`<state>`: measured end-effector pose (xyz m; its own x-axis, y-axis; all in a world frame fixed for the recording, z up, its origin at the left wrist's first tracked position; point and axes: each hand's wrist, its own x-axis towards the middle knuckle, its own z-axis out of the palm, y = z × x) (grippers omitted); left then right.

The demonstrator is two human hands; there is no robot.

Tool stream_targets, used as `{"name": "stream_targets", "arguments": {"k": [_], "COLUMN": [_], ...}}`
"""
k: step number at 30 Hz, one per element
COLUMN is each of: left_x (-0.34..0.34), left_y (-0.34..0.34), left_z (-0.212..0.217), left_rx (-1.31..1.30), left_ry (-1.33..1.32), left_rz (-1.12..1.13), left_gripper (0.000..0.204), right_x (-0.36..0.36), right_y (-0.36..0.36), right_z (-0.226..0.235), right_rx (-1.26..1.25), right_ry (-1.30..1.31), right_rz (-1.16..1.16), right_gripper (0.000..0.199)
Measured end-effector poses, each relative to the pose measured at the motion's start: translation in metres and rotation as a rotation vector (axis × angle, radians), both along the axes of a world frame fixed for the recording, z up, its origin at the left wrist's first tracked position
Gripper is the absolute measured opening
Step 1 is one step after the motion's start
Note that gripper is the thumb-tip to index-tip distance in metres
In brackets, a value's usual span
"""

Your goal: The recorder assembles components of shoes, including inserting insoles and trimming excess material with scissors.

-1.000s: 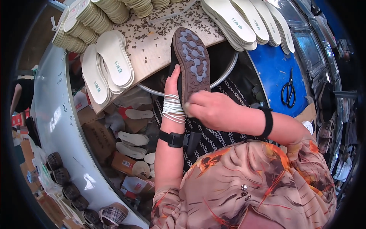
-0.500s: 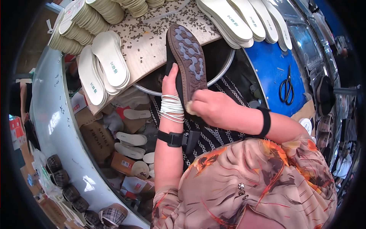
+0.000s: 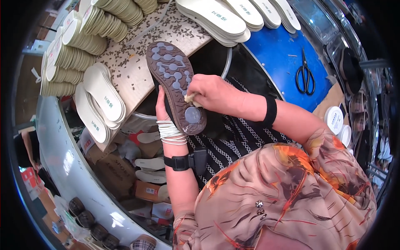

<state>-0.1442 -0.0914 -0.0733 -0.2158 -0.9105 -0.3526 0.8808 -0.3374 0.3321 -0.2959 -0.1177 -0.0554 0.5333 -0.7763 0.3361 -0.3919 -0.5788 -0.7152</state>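
A dark shoe is held sole up over my lap. Its brown outsole carries grey-blue round studs joined by bars, and a grey disc at the heel. My left hand grips the shoe from its left side and underneath; most of its fingers are hidden behind the shoe. White bands circle that wrist. My right hand is closed on a small cream-coloured wad, perhaps cloth or sponge, pressed against the sole near the heel disc.
Stacks of cream insoles line the wooden board, which is strewn with small dark bits. More insoles overhang a blue surface holding black scissors. White round tubs stand at right. Boxes and loose insoles lie below left.
The shoe has tilted leftward, its heel now showing. My right hand has moved up and left, with the wad on the sole above the heel disc. The whole view has shifted.
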Motion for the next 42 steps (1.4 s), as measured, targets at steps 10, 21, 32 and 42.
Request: {"name": "stream_targets", "arguments": {"k": [10,21,32,42], "left_x": [-0.002,0.006,0.000,-0.005], "left_y": [0.004,0.009,0.000,0.002], "left_z": [0.005,-0.005,0.001,0.005], "left_rx": [-0.011,0.092,0.093,0.082], "left_ry": [-0.099,-0.164,-0.119,-0.019], "left_rz": [0.019,0.038,0.042,0.080], "left_gripper": [0.043,0.044,0.042,0.046], "right_x": [-0.008,0.016,-0.014,0.024], "right_y": [0.015,0.024,-0.013,-0.081], "right_z": [0.006,0.019,-0.001,-0.002], "right_rx": [-0.122,-0.225,-0.132,-0.434], "right_ry": [-0.062,-0.009,0.008,0.098], "right_rz": [0.089,0.268,0.220,0.053], "right_gripper": [0.006,0.009,0.010,0.009]}}
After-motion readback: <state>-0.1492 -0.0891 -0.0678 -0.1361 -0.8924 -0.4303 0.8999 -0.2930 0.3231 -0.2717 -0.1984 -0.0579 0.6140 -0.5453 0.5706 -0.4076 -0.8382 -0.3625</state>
